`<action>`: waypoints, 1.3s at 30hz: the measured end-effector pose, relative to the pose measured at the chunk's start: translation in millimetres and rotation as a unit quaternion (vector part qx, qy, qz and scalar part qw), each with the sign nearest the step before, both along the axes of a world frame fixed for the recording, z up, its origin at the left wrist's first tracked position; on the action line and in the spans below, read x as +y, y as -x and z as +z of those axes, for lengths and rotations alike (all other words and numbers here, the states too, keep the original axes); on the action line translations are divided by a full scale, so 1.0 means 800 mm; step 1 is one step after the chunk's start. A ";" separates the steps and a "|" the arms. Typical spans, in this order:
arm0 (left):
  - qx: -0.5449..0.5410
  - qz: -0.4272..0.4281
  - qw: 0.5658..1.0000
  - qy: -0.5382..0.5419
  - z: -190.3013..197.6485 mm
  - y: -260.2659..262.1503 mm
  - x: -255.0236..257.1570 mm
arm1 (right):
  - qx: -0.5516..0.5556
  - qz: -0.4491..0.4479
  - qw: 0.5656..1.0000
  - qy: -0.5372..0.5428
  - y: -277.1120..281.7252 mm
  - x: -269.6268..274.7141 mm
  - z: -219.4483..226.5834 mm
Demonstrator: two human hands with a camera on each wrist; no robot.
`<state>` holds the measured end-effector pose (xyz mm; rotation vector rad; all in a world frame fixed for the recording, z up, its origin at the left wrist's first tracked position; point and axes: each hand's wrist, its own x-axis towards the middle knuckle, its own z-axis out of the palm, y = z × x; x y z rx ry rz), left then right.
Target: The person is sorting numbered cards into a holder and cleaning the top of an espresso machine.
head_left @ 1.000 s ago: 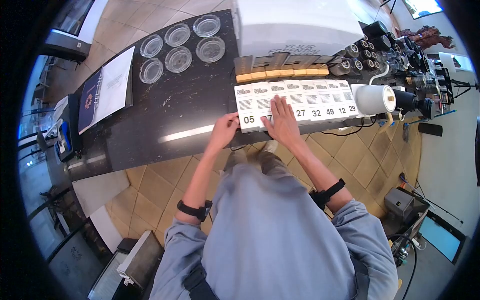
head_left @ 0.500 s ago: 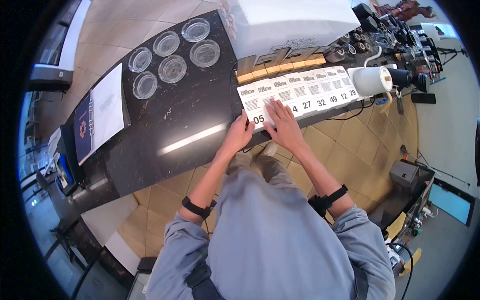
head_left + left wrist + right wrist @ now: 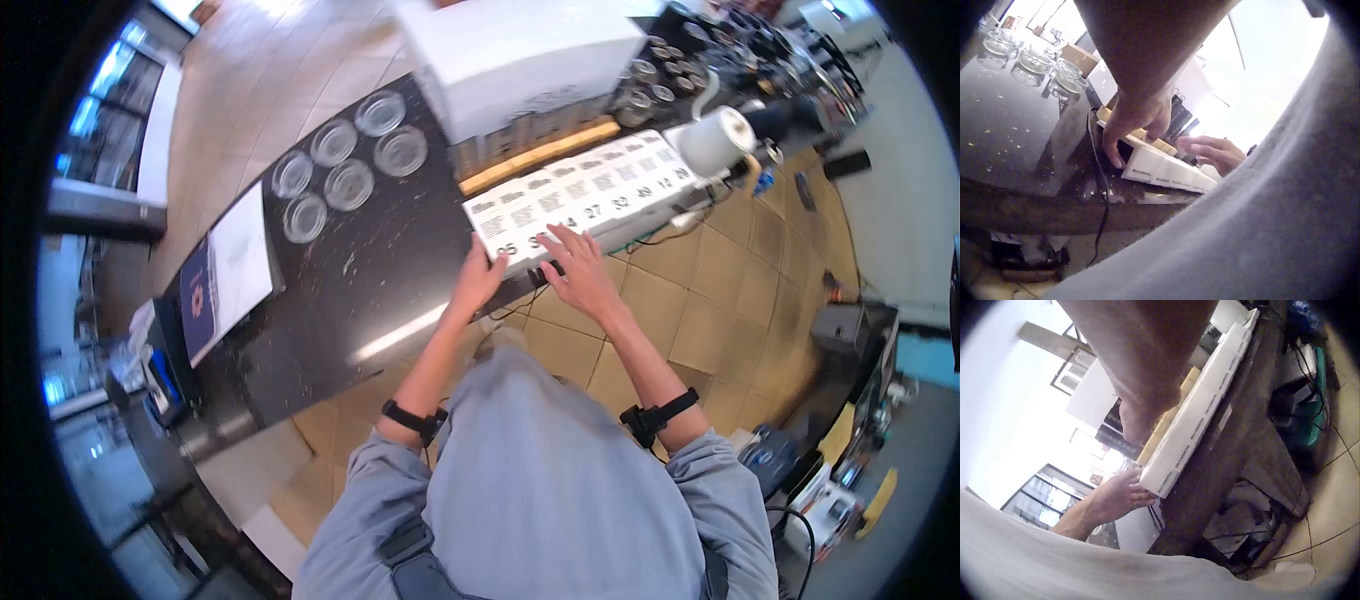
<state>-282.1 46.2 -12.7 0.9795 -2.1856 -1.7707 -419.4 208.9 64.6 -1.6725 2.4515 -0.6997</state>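
A row of white boxes [image 3: 575, 190] with large black numbers lies side by side along the dark counter's near edge. My left hand [image 3: 478, 282] is at the left end of the row, with fingers along the side of the box marked 05 and thumb toward its front. In the left wrist view, the left hand [image 3: 1138, 115] reaches down around that end. My right hand [image 3: 582, 275] is spread over the front edge near the box marked 14, fingertips on the printed tops. Its palm hangs off the counter's edge.
Behind the boxes runs a light wooden strip [image 3: 540, 158] with dark cards, before a big white box [image 3: 530, 80]. A white cylinder [image 3: 715, 140] stands at the row's right end. Several glass dishes [image 3: 348, 185] and an open binder [image 3: 240, 255] lie on the left.
The head view has turned, so the row looks more slanted. My right hand has slid from flat on the box tops back to their front edge. My left hand's fingers lie further along the end.
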 end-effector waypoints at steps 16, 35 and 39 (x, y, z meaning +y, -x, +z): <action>0.121 -0.451 0.884 0.031 0.141 0.081 0.321 | -0.334 -0.533 0.773 0.086 -0.188 0.580 -0.172; -0.285 -0.782 0.554 0.006 -0.284 0.243 0.280 | -0.421 -0.636 0.643 -0.065 -0.301 0.809 -0.325; -0.277 -0.719 0.636 -0.034 -0.289 0.374 0.392 | -0.505 -0.668 0.537 0.102 -0.205 0.885 -0.301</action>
